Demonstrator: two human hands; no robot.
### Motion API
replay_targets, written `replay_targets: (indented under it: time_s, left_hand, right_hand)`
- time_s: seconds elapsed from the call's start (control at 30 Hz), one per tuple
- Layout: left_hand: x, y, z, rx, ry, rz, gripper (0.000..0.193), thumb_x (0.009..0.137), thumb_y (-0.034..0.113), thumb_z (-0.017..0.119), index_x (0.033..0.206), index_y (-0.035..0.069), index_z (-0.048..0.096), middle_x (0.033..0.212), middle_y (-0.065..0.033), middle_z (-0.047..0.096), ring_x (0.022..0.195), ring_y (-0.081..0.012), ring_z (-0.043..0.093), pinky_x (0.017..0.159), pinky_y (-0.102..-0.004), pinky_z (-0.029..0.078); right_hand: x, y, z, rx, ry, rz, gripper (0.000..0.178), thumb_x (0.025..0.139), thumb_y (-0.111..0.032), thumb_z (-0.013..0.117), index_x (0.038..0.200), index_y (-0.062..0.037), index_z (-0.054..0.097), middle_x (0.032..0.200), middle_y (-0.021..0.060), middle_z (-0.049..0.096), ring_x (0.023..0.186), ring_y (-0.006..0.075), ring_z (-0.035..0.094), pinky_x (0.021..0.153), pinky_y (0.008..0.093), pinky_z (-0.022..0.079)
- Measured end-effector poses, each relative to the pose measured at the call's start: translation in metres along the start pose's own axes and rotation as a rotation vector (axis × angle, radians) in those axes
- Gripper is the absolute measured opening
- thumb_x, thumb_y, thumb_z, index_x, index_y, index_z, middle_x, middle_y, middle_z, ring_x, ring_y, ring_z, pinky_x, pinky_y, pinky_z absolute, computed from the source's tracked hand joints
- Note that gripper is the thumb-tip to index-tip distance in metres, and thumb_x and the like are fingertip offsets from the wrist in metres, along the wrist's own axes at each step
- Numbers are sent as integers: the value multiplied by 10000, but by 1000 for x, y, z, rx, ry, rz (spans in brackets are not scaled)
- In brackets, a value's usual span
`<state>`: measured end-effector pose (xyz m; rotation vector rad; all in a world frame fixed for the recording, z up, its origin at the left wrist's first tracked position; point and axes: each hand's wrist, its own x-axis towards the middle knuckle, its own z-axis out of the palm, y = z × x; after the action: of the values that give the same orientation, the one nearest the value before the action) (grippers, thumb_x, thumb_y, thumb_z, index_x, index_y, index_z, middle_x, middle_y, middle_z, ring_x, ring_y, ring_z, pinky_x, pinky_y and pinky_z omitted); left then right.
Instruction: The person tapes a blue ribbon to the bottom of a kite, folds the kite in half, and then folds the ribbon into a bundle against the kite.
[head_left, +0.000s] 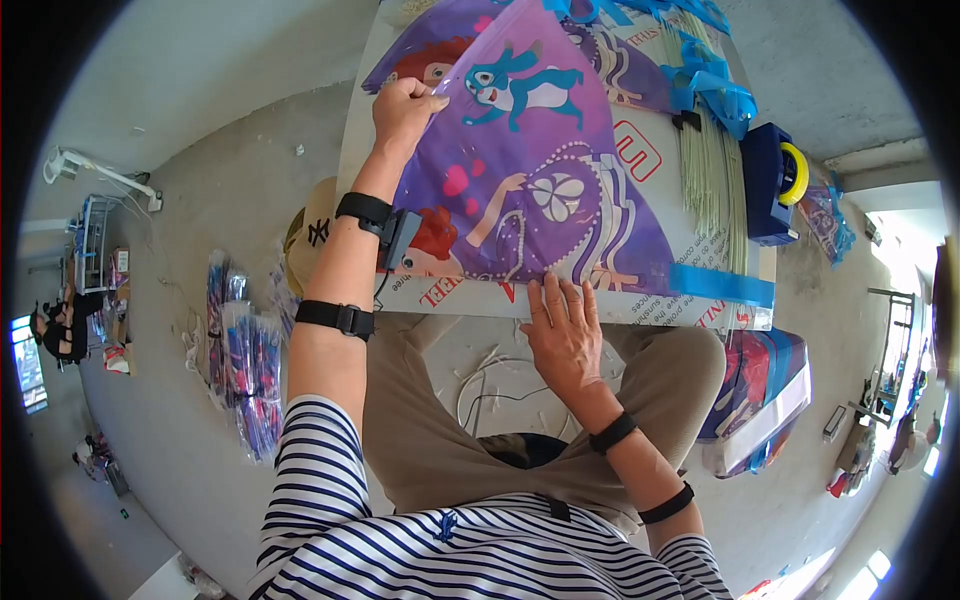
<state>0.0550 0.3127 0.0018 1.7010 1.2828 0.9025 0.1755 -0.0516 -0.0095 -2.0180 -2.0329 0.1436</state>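
Note:
A purple triangular kite point(500, 190), printed with cartoon figures, hearts and a blue animal, lies over the white board table top in front of me. My left hand point(403, 118) is closed in a pinch on its upper left edge. At the kite's near edge my right hand point(565, 325) rests with fingers stretched out, the fingertips touching the sheet. Blue ribbon point(722, 284) runs off the kite's lower right corner. More printed kite sheet point(410, 50) shows beneath and beyond it at the top.
Thin pale sticks point(712, 190) lie in a bundle on the table's right, beside tangled blue ribbon point(715, 85). A dark blue tape dispenser point(768, 185) with a yellow roll stands at the right edge. Wrapped bundles point(245, 350) lie on the left floor, a printed package point(755, 390) at right.

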Motion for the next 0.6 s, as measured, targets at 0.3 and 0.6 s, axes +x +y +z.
replay_targets:
  time_s: [0.3, 0.6]
  left_hand:
    - [0, -51, -8, 326, 131, -66, 232, 739, 210, 866, 743, 48, 700, 767, -111, 729, 720, -260, 693, 667, -393, 518]
    - [-32, -13, 1, 744, 270, 193, 240, 801, 179, 804, 958, 50, 677, 1032, -158, 697, 955, -349, 672, 800, -456, 527]
  right_hand:
    - [7, -6, 3, 2, 24, -33, 635, 837, -232, 737, 1385, 21, 537, 1407, 194, 516, 1272, 384, 517, 1175, 567, 323]
    - [8, -7, 4, 29, 33, -27, 673, 794, -225, 775, 1385, 0, 547, 1400, 162, 514, 1289, 377, 489, 1171, 567, 323]
